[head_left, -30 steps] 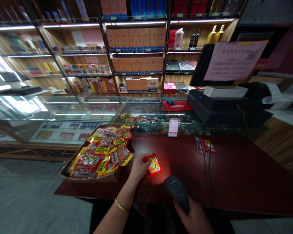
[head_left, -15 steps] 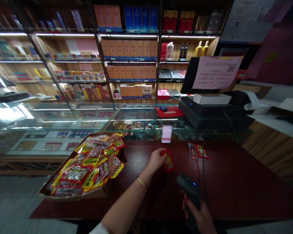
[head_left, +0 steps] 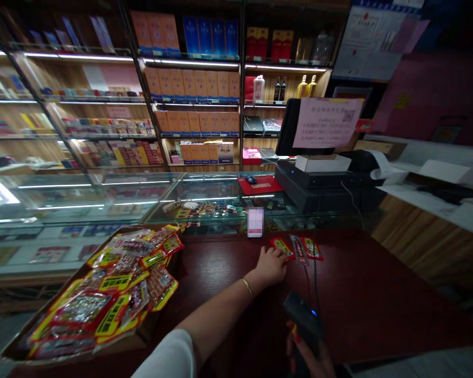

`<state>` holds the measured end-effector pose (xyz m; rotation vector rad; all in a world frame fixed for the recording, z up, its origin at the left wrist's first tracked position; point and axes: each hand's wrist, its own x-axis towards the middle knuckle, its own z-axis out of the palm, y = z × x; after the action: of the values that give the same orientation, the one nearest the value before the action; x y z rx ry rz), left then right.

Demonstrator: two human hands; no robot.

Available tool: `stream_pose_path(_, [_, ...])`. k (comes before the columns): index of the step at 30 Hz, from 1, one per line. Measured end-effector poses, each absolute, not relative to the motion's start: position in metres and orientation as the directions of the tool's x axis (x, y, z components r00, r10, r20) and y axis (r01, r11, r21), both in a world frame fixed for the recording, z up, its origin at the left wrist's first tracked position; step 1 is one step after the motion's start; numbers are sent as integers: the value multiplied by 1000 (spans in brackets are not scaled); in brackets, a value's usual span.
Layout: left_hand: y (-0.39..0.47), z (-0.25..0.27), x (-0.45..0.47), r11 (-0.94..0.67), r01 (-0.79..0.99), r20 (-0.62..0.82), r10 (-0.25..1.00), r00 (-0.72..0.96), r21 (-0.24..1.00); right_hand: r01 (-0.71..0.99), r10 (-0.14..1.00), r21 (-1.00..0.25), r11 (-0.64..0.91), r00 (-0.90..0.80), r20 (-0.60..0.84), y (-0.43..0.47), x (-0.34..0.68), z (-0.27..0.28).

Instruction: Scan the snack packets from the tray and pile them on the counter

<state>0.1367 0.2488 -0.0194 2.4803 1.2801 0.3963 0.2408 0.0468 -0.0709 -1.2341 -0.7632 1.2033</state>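
My left hand [head_left: 271, 266] reaches across the dark red wooden counter, palm down. Its fingers are bent over the near edge of a red and yellow snack packet [head_left: 283, 248], which lies on the counter; part of that edge is hidden under them. Just right of it are a narrow snack packet [head_left: 298, 249] and another red one [head_left: 312, 249]. Lower down, my right hand [head_left: 305, 353] is wrapped round a black barcode scanner [head_left: 304, 314] with a blue light, held above the counter.
An open cardboard box [head_left: 152, 336] heaped with snack packets stands at left. Behind the counter are a glass display case [head_left: 161, 202], a pixelated card [head_left: 255, 222], a mouse [head_left: 251, 179] and a monitor [head_left: 287, 128]. A scanner cable [head_left: 316, 281] crosses the counter.
My left hand has moved right and brought the red packet down beside the two others. The scanner stays in my right hand. The view has shifted to the right.
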Motion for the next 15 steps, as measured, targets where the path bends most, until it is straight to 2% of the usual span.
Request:
stream_pose_path(5, [278,-2,160,-553,733,37,807,589,395,-304,940,-947,-105,280,-194,47,239,-64])
stream_pose_path(9, [252,16,140,-539,730,55,818,572,421,-311,956,-941,-136,207,-207,51,248,-65])
stream_pose_path(11, [218,29,108,-529,717,128,835,535,455,-279,957,-943,-180,171,-233,53,250,-66])
stream_pose_path(13, [176,45,60,-532,664,302,846,439,525,-249,956,-951,-186,178,-233,53,249,-65])
stream_pose_path(15, [134,62,0,-482,684,474,852,221,547,-232,957,-960,-156,206,-206,51,246,-61])
